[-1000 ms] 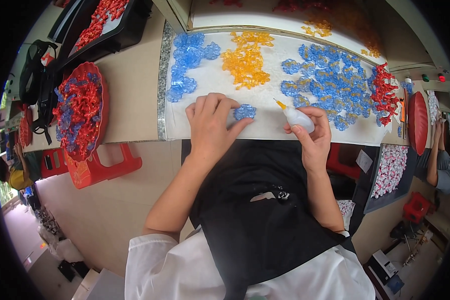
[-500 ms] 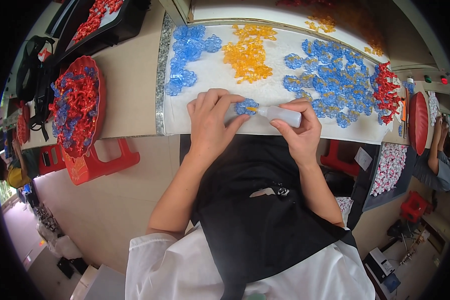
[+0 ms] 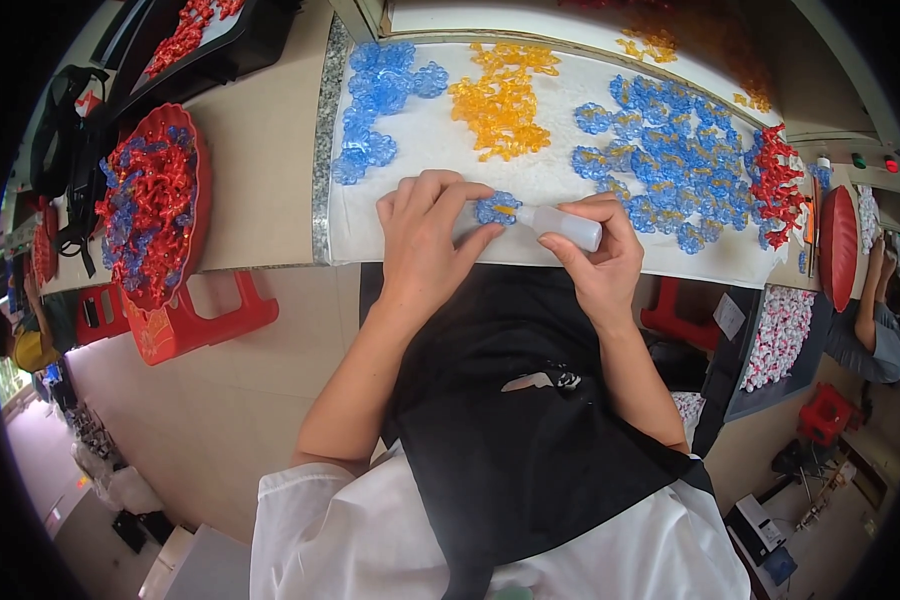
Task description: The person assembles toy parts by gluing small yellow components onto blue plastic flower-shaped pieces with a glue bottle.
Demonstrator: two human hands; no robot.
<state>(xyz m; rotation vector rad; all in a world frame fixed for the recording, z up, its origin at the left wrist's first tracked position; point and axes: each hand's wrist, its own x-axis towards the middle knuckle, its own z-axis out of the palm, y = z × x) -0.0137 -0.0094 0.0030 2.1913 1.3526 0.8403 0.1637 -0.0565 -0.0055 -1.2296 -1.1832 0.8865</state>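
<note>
Between the thumb and forefinger of my left hand [image 3: 428,232] is a translucent blue flower-shaped plastic piece [image 3: 496,208] with a yellow bit on it. My right hand [image 3: 602,247] grips a small white squeeze bottle [image 3: 567,229] lying almost level, its narrow tip touching or very close to the blue piece. Beyond my hands, loose blue pieces [image 3: 378,90] lie at the left of the white sheet. A heap of small orange-yellow pieces [image 3: 500,105] is in the middle. To the right are many blue pieces with yellow bits [image 3: 670,150].
Red pieces [image 3: 773,185] lie at the sheet's right end. On the left stands a red scalloped tray [image 3: 202,215] of red and blue pieces, near a black tray [image 3: 260,55]. A red stool [image 3: 245,315] is below. Other people sit at both far sides.
Both hands keep their grip on the blue piece and the bottle. The table shifts slightly up in view; the blue piece looks slightly turned under the bottle tip.
</note>
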